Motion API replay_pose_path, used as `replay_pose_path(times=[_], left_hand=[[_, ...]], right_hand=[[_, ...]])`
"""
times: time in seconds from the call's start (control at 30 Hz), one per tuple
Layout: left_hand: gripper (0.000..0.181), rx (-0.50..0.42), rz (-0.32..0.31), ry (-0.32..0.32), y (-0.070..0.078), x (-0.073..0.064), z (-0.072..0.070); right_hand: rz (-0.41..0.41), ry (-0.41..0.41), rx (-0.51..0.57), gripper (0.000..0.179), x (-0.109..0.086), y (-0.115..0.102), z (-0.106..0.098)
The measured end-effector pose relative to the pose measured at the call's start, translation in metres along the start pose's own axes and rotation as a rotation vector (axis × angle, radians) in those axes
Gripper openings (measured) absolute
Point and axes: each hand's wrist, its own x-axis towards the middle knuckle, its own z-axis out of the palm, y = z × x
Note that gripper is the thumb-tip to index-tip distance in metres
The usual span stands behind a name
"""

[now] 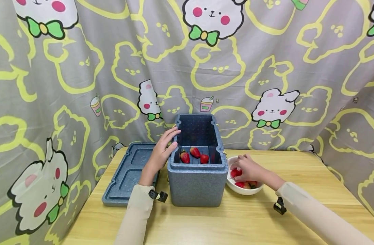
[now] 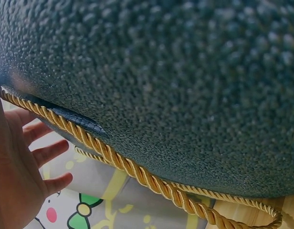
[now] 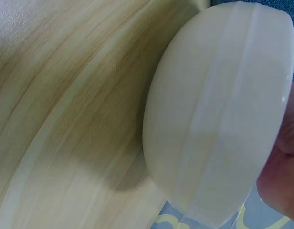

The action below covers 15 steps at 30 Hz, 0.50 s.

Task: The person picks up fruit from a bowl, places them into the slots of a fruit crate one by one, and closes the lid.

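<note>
A speckled grey-blue foam box (image 1: pixel 195 187) stands upright with its top uncovered, and three strawberries (image 1: pixel 195 152) lie on its floor. My left hand (image 1: pixel 163 149) rests on the box's left rim, fingers extended. In the left wrist view that hand is beside the box wall, near a gold twisted rope (image 2: pixel 123 162). Over the white bowl (image 1: pixel 245 190) on the right, my right hand (image 1: pixel 249 168) reaches in and pinches a strawberry (image 1: pixel 236 173). More strawberries (image 1: pixel 243 185) lie in the bowl below. The bowl's side hides the fingertips in the right wrist view.
The box's matching lid (image 1: pixel 133 175) lies flat on the wooden table (image 1: pixel 300 190), left of the box. A patterned grey curtain (image 1: pixel 232 75) hangs behind the table and along both sides. The bowl stands close to the box's right wall.
</note>
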Motion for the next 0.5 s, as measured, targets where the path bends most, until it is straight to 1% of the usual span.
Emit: replay_pose_path(times=[0.3,0.5], left_hand=[[0.047,0.0,-0.01,-0.004,0.0,-0.001,-0.001],[0.047,-0.003,-0.007,-0.001,-0.001,-0.001,0.001]], right_hand=[[0.001,0.01,0.002,0.026,-0.002,-0.003,-0.004],[0.013,0.027,0.017,0.029,-0.004,-0.005,-0.011]])
